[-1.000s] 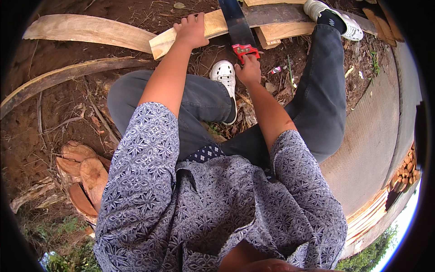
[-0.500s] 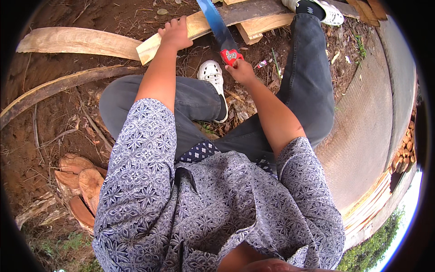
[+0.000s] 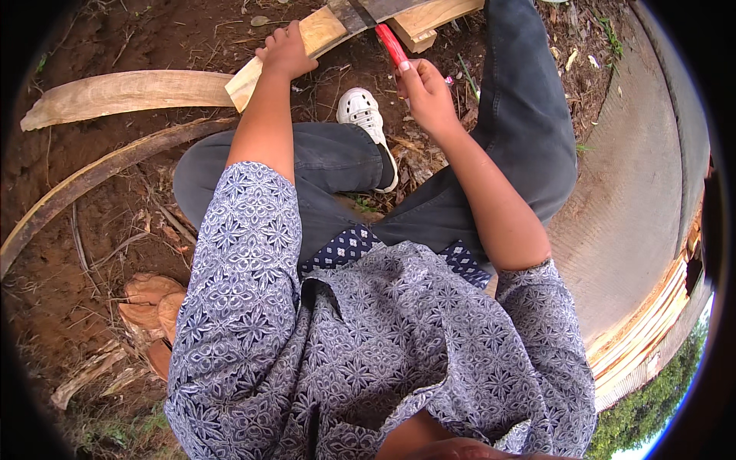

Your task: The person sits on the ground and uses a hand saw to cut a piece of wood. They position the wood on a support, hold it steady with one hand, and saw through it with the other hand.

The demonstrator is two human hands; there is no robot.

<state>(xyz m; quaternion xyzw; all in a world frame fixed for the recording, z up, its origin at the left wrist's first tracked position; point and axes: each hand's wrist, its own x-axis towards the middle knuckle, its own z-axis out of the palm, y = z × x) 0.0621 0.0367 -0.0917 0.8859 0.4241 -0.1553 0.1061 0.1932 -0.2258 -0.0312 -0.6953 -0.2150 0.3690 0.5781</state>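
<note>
My left hand [image 3: 285, 52] presses down on the near end of a pale wooden plank [image 3: 322, 32] that runs up to the right at the top of the view. My right hand [image 3: 425, 90] grips the red handle of a hand saw [image 3: 389, 42]. The saw's dark blade [image 3: 360, 11] lies across the plank and is cut off by the top edge. I sit with bent knees in dark trousers, and one white clog [image 3: 362, 115] shows between my arms.
Curved offcuts of pale wood [image 3: 123, 93] lie on the brown soil at the left, with a darker bent strip [image 3: 92, 180] below. Chunks of wood [image 3: 149, 303] sit at the lower left. A grey concrete slab [image 3: 636, 184] and stacked boards [image 3: 652, 322] are on the right.
The view has tilted, so the plank and saw sit higher in the picture. My right hand has pulled the saw handle nearer; the left hand stays on the plank.
</note>
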